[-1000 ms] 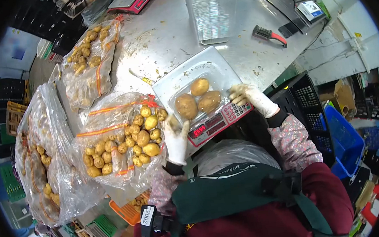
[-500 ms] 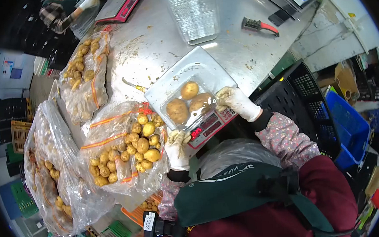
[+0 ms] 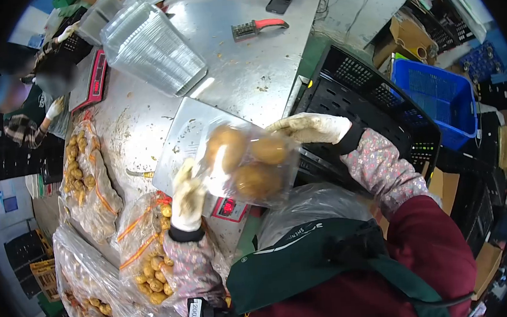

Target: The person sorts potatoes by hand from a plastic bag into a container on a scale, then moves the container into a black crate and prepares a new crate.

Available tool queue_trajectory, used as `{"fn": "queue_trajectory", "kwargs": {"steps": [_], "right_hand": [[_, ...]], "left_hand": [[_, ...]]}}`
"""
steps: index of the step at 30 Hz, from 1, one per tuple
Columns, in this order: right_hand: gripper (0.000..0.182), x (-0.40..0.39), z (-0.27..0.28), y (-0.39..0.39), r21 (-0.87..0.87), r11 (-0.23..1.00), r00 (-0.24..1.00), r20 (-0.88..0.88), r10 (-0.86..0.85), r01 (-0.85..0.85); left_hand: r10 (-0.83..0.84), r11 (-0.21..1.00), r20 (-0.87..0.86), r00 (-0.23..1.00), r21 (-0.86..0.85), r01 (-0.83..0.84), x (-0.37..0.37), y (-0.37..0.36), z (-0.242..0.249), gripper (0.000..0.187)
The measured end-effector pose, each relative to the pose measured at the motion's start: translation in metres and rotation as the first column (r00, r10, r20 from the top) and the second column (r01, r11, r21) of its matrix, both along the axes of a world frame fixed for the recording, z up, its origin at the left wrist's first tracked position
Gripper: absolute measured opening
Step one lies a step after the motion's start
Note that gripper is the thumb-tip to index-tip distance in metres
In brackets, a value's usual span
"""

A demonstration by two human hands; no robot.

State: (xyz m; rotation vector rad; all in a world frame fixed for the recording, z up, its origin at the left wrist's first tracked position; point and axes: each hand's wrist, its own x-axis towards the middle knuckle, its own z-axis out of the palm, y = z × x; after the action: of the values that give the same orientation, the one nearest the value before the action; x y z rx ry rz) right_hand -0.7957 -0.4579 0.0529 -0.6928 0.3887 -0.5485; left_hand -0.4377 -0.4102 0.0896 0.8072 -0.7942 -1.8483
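Observation:
A clear plastic tray (image 3: 245, 198) with three potatoes (image 3: 257, 181) in it is held up, overlapping the near right part of the digital scale (image 3: 171, 135). My gloved left hand (image 3: 188, 200) grips the tray's left side, its fingers slightly blurred. At the upper right corner of the tray, my gloved right hand (image 3: 316, 128) has its fingers bent over the edge. Red digits glow on the scale's display (image 3: 227, 207), below the tray. The scale's metal plate is partly hidden by the tray and my left hand.
Nested clear trays (image 3: 153, 50) lie on the metal table (image 3: 241, 79) beyond the scale. A red-handled tool (image 3: 260, 28) lies farther right. Bags of potatoes (image 3: 155, 273) crowd the left. A black crate (image 3: 351, 109) and blue bin (image 3: 433, 96) are right. A co-worker's gloved hand (image 3: 55, 107) is near another scale (image 3: 88, 82).
Both hands have lifted the tray of potatoes off the scale plate and shifted it toward the right side of the scale. The head view has turned to the right.

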Motion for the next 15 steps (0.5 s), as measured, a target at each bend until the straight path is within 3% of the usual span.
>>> {"fn": "queue_trajectory", "kwargs": {"steps": [2,3,4,5,6,7,9,10,11,12,14,15], "right_hand": [[0.068,-0.011,0.002,0.008,-0.02,1.0,0.999,-0.053,0.012,-0.013],[0.066,-0.017,0.024,0.005,-0.213,0.971,0.971,-0.231,0.057,-0.108],[0.062,-0.029,0.015,0.011,-0.089,0.996,0.979,-0.202,0.011,-0.029],[0.057,-0.043,0.009,0.019,-0.068,0.994,0.976,-0.191,-0.1,0.089],[0.053,-0.059,0.003,0.029,-0.046,0.979,0.962,-0.183,-0.205,0.2],[0.048,-0.08,-0.018,0.042,0.019,0.945,0.916,-0.253,-0.312,0.328],[0.042,-0.109,-0.045,0.066,0.064,0.84,0.787,-0.392,-0.476,0.539],[0.039,-0.113,-0.051,0.076,0.045,0.786,0.715,-0.45,-0.535,0.616],[0.04,-0.115,-0.062,0.082,0.006,0.735,0.637,-0.503,-0.584,0.678],[0.041,-0.114,-0.078,0.086,-0.038,0.683,0.557,-0.546,-0.626,0.73],[0.042,-0.111,-0.128,0.091,0.097,0.593,0.549,-0.517,-0.656,0.8],[0.043,-0.107,-0.155,0.092,0.171,0.559,0.561,-0.494,-0.664,0.812]], "left_hand": [[-0.194,0.981,0.083,0.977,0.015,0.194,-0.056,-0.032,0.035,0.039],[-0.237,0.971,0.189,0.953,0.074,0.226,-0.079,-0.044,0.044,0.038],[-0.195,0.978,0.332,0.923,-0.001,0.207,-0.088,-0.06,0.038,0.041],[-0.136,0.978,0.463,0.876,-0.081,0.194,-0.094,-0.076,0.031,0.044],[0.118,0.956,0.639,0.76,-0.28,0.086,-0.101,-0.092,0.051,0.05],[0.355,0.858,0.735,0.578,-0.501,0.11,-0.09,-0.117,0.059,0.05],[0.739,0.597,0.592,0.322,-0.797,0.094,-0.054,-0.174,0.066,0.05],[0.898,0.382,0.432,0.082,-0.859,0.342,-0.028,-0.206,0.07,0.049],[0.936,0.288,0.346,0.062,-0.857,0.427,-0.009,-0.233,0.075,0.053],[0.952,0.279,0.306,-0.029,-0.819,0.502,0.001,-0.252,0.081,0.052],[0.941,0.334,0.288,-0.177,-0.712,0.618,0.018,-0.284,0.082,0.046],[0.917,0.383,0.353,-0.187,-0.646,0.66,0.023,-0.295,0.085,0.041]]}}
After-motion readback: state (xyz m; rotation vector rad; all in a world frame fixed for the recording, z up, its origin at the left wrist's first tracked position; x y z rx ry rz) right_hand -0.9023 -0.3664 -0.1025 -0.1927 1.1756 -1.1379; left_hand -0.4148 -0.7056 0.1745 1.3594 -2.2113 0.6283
